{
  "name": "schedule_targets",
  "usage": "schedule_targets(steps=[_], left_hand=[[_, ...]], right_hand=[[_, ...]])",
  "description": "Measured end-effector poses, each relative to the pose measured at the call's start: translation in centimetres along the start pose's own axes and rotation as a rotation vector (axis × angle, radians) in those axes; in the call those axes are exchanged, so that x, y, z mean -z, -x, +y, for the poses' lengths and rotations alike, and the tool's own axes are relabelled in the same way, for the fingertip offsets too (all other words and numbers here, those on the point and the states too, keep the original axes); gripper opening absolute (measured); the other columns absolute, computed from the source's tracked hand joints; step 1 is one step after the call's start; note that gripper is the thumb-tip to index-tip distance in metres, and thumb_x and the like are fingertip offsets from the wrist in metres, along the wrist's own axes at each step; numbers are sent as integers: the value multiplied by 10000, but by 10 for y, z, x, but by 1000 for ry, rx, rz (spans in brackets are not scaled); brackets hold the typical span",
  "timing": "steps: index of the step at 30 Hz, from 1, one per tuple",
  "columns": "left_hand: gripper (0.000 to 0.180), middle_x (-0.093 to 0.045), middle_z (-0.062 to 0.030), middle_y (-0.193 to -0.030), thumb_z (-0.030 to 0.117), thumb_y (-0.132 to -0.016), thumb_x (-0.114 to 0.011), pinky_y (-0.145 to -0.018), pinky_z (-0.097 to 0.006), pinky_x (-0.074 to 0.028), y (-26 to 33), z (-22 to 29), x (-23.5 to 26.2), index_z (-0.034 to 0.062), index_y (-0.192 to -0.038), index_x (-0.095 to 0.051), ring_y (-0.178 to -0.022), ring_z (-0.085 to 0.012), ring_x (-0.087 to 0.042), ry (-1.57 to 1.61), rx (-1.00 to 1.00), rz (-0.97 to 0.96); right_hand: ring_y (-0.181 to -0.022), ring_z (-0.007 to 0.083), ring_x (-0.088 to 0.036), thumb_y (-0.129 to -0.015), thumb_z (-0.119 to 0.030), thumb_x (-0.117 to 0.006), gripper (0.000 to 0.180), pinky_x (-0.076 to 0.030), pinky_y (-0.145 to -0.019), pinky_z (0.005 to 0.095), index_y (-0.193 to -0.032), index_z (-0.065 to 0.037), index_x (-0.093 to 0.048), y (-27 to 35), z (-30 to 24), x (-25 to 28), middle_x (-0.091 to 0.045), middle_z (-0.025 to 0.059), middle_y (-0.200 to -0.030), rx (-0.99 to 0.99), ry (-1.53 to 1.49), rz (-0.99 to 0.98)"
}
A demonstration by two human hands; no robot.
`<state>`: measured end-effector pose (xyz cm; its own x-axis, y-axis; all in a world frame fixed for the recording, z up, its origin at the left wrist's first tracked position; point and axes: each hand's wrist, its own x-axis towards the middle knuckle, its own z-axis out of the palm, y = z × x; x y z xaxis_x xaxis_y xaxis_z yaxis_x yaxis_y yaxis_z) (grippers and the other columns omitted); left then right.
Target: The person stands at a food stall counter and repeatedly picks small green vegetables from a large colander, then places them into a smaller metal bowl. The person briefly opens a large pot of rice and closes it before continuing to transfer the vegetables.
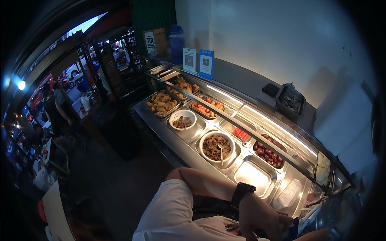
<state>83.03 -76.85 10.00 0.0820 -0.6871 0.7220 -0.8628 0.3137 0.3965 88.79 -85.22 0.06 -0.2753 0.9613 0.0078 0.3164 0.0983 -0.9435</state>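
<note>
My left hand (263, 217), with a black watch (243, 192) on its wrist, reaches across my body at the lower right. Its fingers bend downward beside a dark blue thing (295, 228), partly hidden; what they hold cannot be made out. Of my right arm only a strip of skin (315, 235) shows at the lower edge, its fingers hidden. Nearest the left hand on the lit food counter lie a clear plastic bag (290, 193) and a metal pan (246, 172) with its bottom showing. Farther off stands a white bowl (233, 142) of chopped meat with a spoon (221, 154).
Pans of dark red sausages (268, 154), orange-red sausages (206, 107) and fried pieces (163, 102) fill the counter, with a smaller bowl (172, 120). A glass guard rail (229, 117) crosses above. A metal container (291, 100) stands on the back ledge. People and tables are at left.
</note>
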Motion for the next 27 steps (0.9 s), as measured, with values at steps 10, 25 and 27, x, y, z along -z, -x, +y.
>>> schedule_targets(steps=[10,25,27], left_hand=[[275,-569,-84,-868,314,-907,-575,-935,-486,-294,35,-15,16,41,-897,-610,-880,-289,-459,211,100,-155],[195,-597,-54,-998,252,-878,-610,-1046,-552,-226,31,-96,-7,98,-995,-628,-1005,-261,-406,808,71,-197],[162,-599,-59,-1002,228,-898,-583,-1011,-540,-276,20,-110,-14,100,-985,-630,-989,-271,-414,812,-27,-241]], right_hand=[[-655,254,-640,-810,-161,-569,245,-494,-566,325,-942,46,-570,14,-34,-7,-628,110,-689,172,263,-175],[-632,252,-637,-809,-150,-551,225,-491,-550,319,-909,51,-570,86,-82,-48,-623,98,-649,100,447,95],[-629,252,-637,-809,-148,-549,222,-490,-548,318,-905,51,-570,97,-93,-56,-622,96,-644,47,482,151]])
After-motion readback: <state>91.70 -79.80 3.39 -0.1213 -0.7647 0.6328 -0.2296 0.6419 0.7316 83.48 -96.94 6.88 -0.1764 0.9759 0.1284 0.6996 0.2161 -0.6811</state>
